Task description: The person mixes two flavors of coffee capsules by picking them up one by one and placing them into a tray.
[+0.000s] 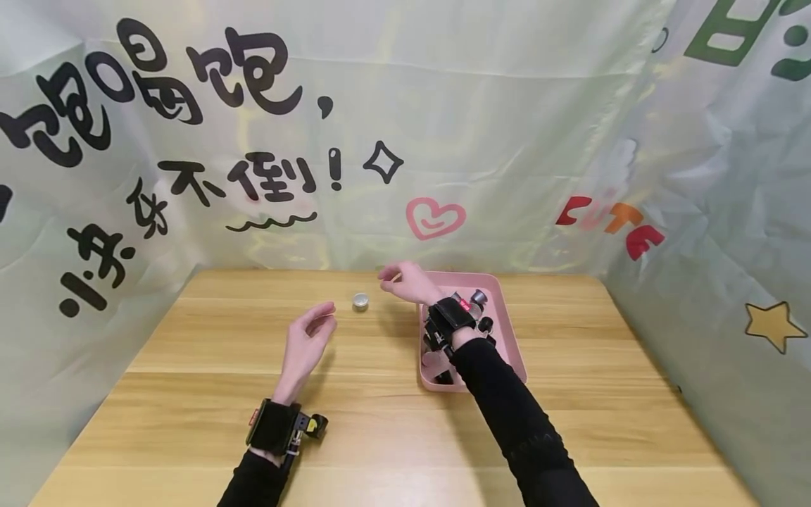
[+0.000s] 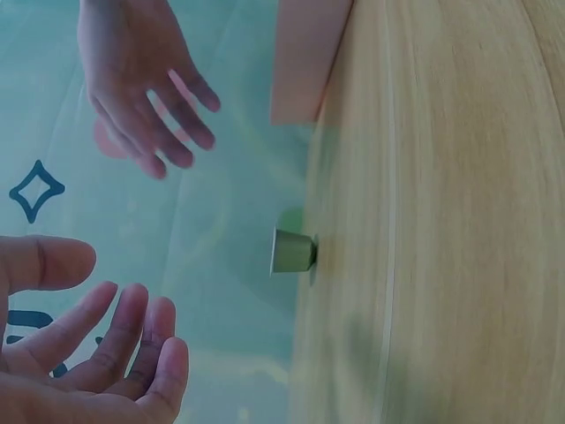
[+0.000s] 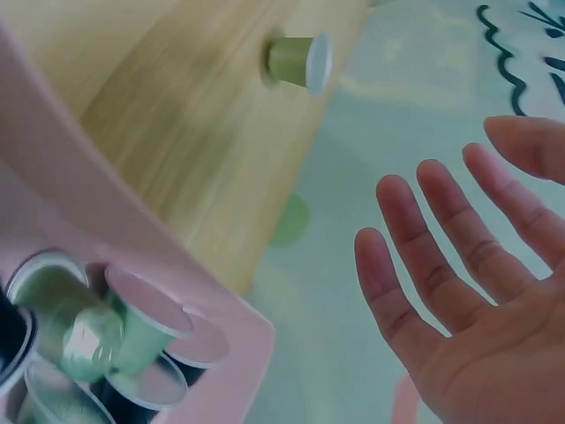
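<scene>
A single coffee capsule (image 1: 360, 302) stands on the table with its pale lid upward; both wrist views show its greenish tapered side (image 2: 293, 252). To its left is my left hand (image 1: 306, 345), empty, fingers loosely bent and apart from the capsule. My right hand (image 1: 410, 283) hovers on the other side, palm bare and fingers spread in the right wrist view. Its wrist passes over a pink tray (image 1: 516, 352). Inside the tray lie several more capsules (image 3: 146, 309), green and dark ones jumbled together, partly hidden by my right forearm.
The wooden table (image 1: 367, 422) reaches back to a printed cloth (image 1: 507, 141) hanging behind it. More cloth rises along the left and right sides. The tray's raised rim stands beside the right hand. Each wrist carries a black strapped camera mount (image 1: 274, 427).
</scene>
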